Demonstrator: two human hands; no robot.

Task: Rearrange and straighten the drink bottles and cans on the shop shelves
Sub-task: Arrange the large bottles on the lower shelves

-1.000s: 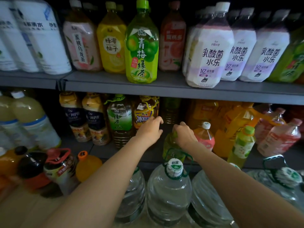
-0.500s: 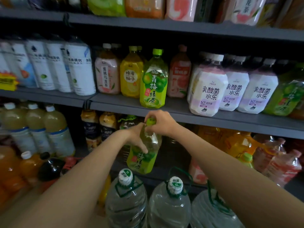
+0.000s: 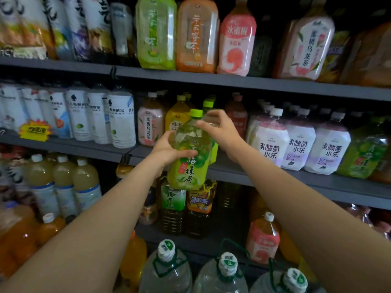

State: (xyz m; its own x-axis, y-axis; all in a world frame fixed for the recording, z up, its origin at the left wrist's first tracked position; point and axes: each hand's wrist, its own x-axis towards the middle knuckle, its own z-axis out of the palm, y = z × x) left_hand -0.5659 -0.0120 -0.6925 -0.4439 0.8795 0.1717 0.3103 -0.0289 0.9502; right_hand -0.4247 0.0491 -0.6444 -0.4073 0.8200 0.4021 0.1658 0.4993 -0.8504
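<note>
A large green plum-tea bottle (image 3: 189, 163) with a green cap hangs in the air in front of the middle shelf (image 3: 275, 176). My left hand (image 3: 167, 150) grips its body from the left, thumb across the label. Around the bottle's shoulder just below the cap curl the fingers of my right hand (image 3: 220, 132). Directly behind it stands a matching green bottle (image 3: 208, 106) on the shelf, mostly hidden, with a yellow bottle (image 3: 175, 117) and a pink bottle (image 3: 149, 123) to its left.
White bottles (image 3: 121, 119) fill the middle shelf's left; white-and-purple bottles (image 3: 300, 140) fill its right. The top shelf (image 3: 211, 78) carries green, orange and pink bottles. Below are tea bottles (image 3: 173, 199), and large water jugs (image 3: 167, 269) stand on the floor.
Both hands took the green bottle from the lower shelf and lifted it up to middle-shelf height. The view tilted upward.
</note>
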